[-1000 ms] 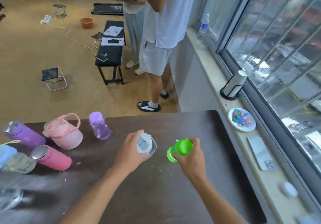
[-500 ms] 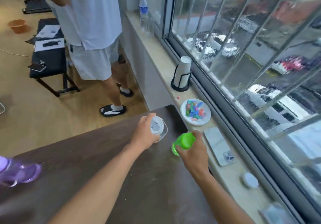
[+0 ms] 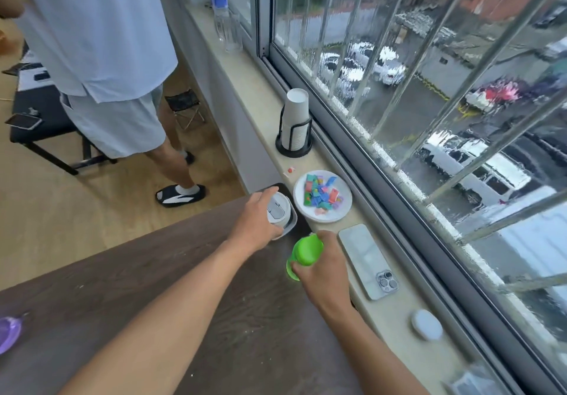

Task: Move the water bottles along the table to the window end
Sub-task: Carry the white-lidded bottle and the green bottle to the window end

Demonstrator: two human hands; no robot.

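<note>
L hand (image 3: 256,221): wrapped round the white-lidded bottle (image 3: 278,213), fingers curled on its side, at the table's far corner by the window.
R hand (image 3: 322,267): closed round the green bottle (image 3: 303,252) from behind; only the green lid/top shows, body hidden by the palm. Can't tell if either bottle's base touches the table.
Bottles: near each other, white one further along, green one nearer the sill edge.
Table (image 3: 153,302): dark wood w/ pale specks, butts up to the window sill (image 3: 251,88).
Purple bottle (image 3: 9,333): far L edge, blurred, well apart from both hands.
Sill, next to hands: white plate (image 3: 337,215) of coloured bits just beside the white-lidded bottle; phone (image 3: 366,261) face down just R of the green one; small white oval case (image 3: 427,324) nearer the camera.
Sill, further: paper cup stack (image 3: 295,118) in a black holder, clear water bottle (image 3: 218,2) (blue label) at the far end.
Beyond table: a standing person (image 3: 101,57) in pale shirt & shorts, black bench (image 3: 40,118), folding stool (image 3: 185,107).
</note>
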